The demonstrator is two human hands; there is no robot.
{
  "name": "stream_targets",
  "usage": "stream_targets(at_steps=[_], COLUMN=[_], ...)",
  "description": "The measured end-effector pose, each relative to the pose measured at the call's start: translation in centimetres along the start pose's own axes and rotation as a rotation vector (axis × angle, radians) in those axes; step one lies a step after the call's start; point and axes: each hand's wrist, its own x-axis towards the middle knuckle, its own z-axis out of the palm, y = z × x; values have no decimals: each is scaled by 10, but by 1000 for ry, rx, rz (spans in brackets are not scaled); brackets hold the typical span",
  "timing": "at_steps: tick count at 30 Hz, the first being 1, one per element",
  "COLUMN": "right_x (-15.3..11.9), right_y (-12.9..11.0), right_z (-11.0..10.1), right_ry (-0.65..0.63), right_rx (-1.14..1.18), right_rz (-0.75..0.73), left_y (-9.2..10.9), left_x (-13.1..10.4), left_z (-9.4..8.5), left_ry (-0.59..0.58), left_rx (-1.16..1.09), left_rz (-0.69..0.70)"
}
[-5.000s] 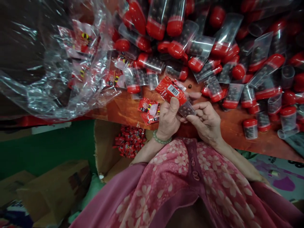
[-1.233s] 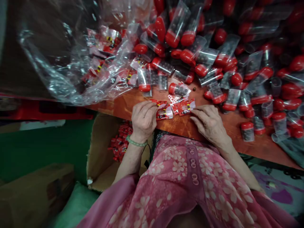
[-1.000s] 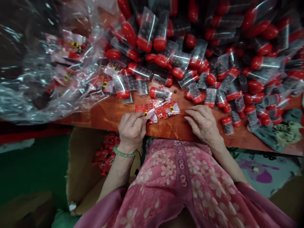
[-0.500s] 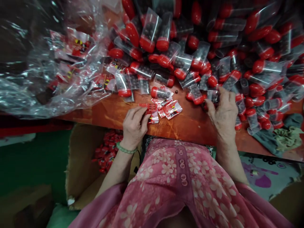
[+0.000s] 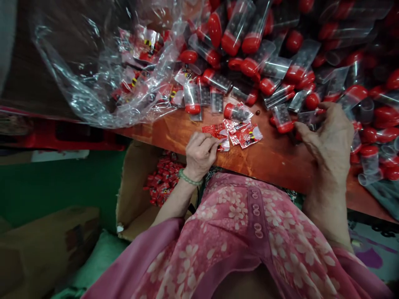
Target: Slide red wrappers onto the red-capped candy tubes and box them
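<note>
At the centre of the frame, the left hand [image 5: 201, 153] had its fingertips closed on the near edge of a red printed packet [image 5: 214, 130] lying on the bench [image 5: 246, 161]. Right of centre, the right hand [image 5: 332, 133] was spread over the edge of a heap of red-capped tubes [image 5: 277, 66], its thumb and fingers on either side of a clear tube [image 5: 307, 117]. Whether it gripped that tube could not be determined. More packets [image 5: 249, 135] lay overlapped just right of the left hand, with another tube [image 5: 238, 112] resting behind them. Red packets also showed under a transparent bag [image 5: 93, 83] at upper left; a cardboard box [image 5: 131, 182] at lower left contained red items [image 5: 162, 178].

In the inspector's judgement, the step in hand was selecting a tube while steadying a packet. The next move called for a firm thumb-and-finger hold and a lift that left neighbouring tubes undisturbed.
</note>
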Motion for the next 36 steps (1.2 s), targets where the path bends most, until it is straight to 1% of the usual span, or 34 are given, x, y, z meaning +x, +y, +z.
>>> stream_targets(at_steps=[4,6,8,11,13,15,17,19,21,24,27,29,32,34,36], right_x=[-7,-15,-23,-32,-36,-41,-45,-49,-54,-58,-60,-59,-58,-56,-54], right_y=[-3,-9,-17,-29,-37,-45,-53,-59,-65,-75,-84,-88,-91,-90,-87], right_z=[-7,-11,-15,-16,-16,-16,-16,-15,-13,-11,-12,-14,-14,-13,-10], right_ry=[102,147,147,94,86,96,79,9,-53,-98,-144,-147,-163,-168,-130], right_rx=[200,375,574,820,938,1049,1165,1271,1351,1412,1427,1421,1354,1254,1164], right_rz=[-92,-86,-54,-56,-66,-66,-55,-44,-50,-82,-113,-140,-175,-150,-66], left_y=[-4,-5,-6,-7,-7,-6,-5,-3,1,9,15,19,24,27,27], left_x=[-2,-1,2,7,8,9,9,11,16,24,31,34,35,33,30], left_z=[-2,-7,-13,-19,-19,-16,-14,-16,-21,-33,-41,-44,-49,-51,-50], left_ry=[-79,-137,-204,-273,-256,-201,-147,-118,-110,-136,-198,-237,-278,-290,-268], left_rx=[-75,-127,-169,-195,-199,-211,-249,-299,-340,-448,-603,-670,-751,-809,-864], left_rz=[-24,-28,-39,-64,-83,-104,-132,-160,-192,-261,-370,-438,-485,-522,-611])
